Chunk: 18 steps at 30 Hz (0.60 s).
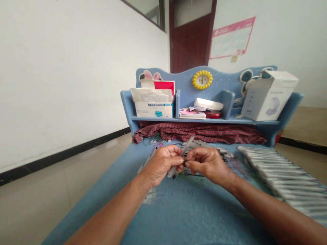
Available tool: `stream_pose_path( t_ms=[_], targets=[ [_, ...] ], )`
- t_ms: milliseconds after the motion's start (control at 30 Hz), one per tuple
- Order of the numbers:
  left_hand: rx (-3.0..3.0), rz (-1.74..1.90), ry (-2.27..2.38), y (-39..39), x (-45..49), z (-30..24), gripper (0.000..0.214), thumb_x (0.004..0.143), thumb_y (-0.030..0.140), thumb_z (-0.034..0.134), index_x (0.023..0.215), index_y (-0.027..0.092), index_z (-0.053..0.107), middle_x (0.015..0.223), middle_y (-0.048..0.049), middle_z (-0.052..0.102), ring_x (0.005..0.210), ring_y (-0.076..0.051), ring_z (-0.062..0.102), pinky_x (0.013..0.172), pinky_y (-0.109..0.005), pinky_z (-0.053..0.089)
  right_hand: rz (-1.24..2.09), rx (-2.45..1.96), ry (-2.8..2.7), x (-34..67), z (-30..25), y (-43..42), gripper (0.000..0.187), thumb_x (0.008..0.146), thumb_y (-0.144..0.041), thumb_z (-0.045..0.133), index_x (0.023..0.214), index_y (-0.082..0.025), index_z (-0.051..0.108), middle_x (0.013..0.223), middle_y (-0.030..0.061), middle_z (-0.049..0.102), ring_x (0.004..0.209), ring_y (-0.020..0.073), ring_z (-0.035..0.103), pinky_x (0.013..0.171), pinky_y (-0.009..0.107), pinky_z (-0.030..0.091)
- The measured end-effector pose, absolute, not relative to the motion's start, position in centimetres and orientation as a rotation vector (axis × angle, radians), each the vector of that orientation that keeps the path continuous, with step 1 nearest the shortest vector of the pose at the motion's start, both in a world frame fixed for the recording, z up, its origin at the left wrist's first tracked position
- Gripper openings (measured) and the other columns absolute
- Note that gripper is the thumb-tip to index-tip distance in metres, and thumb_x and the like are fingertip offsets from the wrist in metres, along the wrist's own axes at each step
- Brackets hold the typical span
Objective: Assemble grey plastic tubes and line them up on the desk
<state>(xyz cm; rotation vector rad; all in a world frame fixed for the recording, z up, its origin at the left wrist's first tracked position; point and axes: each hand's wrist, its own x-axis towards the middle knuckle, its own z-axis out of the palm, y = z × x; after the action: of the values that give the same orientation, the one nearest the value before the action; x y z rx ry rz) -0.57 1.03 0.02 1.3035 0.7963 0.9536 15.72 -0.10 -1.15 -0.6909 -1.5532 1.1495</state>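
Observation:
My left hand (162, 163) is closed around a clear plastic pen barrel (188, 145), which slants up and to the right out of the fingers. More clear tube ends with a dark tip show just below those fingers. Close against it, the fingertips of my right hand (208, 166) are pinched together by the barrel. A small dark piece shows between the two hands, too small to name. Behind them lie loose pen parts (226, 153), clear and black, partly hidden by my hands. A long row of pens (286, 180) lies side by side at the right.
Everything rests on a blue desk (176, 214) with a raised shelf (158, 119). On the shelf stand a mask box (153, 105), a white carton (268, 97) and a red tin (213, 115). Red checked cloth (199, 132) is bundled underneath. Clear strips (151, 194) lie near my left forearm.

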Motion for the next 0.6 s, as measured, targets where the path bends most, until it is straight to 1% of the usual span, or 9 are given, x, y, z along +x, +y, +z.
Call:
stream_pose_path(
  t_ms=[133,200,367,500,600],
  targets=[
    [1.273,0.959,0.774,1.1,-0.6,0.0,0.015,0.064,0.014,0.068,0.075,0.012,0.058,0.059,0.0007,0.060,0.049,-0.008,0.055,0.050,-0.019,0.044,0.976,-0.721,-1.608,15.5,-1.1,-0.3,0.009,0.068,-0.017,0.066,0.062,-0.015,0.060,0.050,-0.0035,0.055,0.042,0.0055,0.047,0.040,0.017,0.038],
    [1.251,0.969,0.778,1.1,-0.6,-0.1,0.017,0.063,0.014,0.069,0.075,0.012,0.058,0.059,0.0003,0.061,0.049,-0.008,0.056,0.050,-0.019,0.044,0.949,-0.745,-1.611,15.5,-1.4,-0.3,0.006,0.070,-0.017,0.065,0.067,-0.015,0.060,0.051,-0.0034,0.055,0.044,0.0059,0.047,0.042,0.017,0.038],
    [1.164,1.029,0.731,1.0,-0.3,-0.4,0.020,0.064,0.017,0.072,0.078,0.012,0.057,0.061,-0.0018,0.064,0.050,-0.009,0.057,0.052,-0.020,0.046,0.945,-0.816,-1.592,15.3,-2.2,-0.1,0.009,0.074,-0.023,0.064,0.078,-0.015,0.062,0.060,-0.0009,0.061,0.049,0.0083,0.051,0.043,0.018,0.039],
    [1.113,1.052,0.661,0.8,0.1,-0.5,0.022,0.063,0.017,0.072,0.078,0.011,0.058,0.061,-0.0022,0.064,0.049,-0.009,0.057,0.052,-0.019,0.045,0.849,-0.737,-1.675,15.4,-1.8,-0.5,0.013,0.080,-0.026,0.059,0.075,-0.016,0.064,0.064,0.0007,0.063,0.057,0.0097,0.054,0.052,0.020,0.043],
    [1.126,1.037,0.649,0.8,0.1,-0.3,0.020,0.066,0.017,0.071,0.080,0.012,0.058,0.063,-0.0023,0.065,0.052,-0.009,0.058,0.053,-0.020,0.046,0.706,-0.761,-1.734,15.7,-1.2,-0.6,0.014,0.080,-0.025,0.058,0.072,-0.016,0.064,0.065,0.0009,0.062,0.059,0.0104,0.055,0.057,0.022,0.044]
  ],
)
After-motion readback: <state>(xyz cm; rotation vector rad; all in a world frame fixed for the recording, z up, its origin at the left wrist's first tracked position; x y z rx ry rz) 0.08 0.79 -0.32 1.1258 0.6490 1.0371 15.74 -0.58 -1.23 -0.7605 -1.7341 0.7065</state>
